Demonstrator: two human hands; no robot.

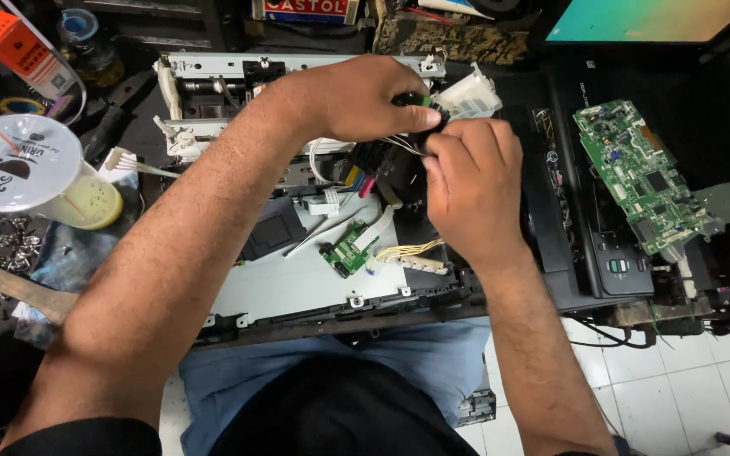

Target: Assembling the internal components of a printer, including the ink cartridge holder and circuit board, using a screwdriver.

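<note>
Above the blue-clad lap (416, 355), thin wires (405, 145) were pinched by the right hand (466, 190) while the black carriage (407, 160) was clamped by the left hand (356, 97), so a hard tug could have torn them loose.

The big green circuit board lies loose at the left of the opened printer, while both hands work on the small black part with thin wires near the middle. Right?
Not quite. In the head view the big green circuit board lies at the right of the opened printer, not the left. Left hand and right hand do meet on the small black part with thin wires near the middle.
</note>
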